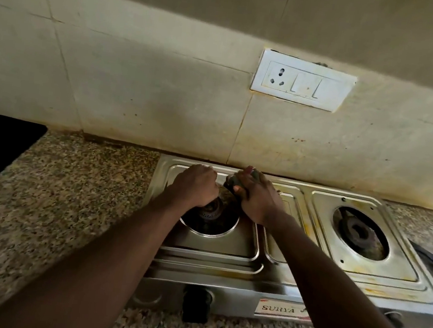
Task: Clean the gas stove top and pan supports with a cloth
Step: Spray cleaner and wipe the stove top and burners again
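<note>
The steel stove (277, 283) sits on the speckled tabletop (55, 198). Over the stove's left burner (211, 215) the left grip (196, 186) curls fist-like; I cannot tell whether it grasps anything. At that burner's back-right edge, the right grip (257, 196) clenches a dark cloth (230, 184).

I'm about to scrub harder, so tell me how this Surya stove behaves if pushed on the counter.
The Surya stove looks like thin pressed steel, probably light, apt to slide on the granite counter. Low and wide, it seems unlikely to tip. The right hand grips a dark cloth off-centre, which might swivel it.
</note>
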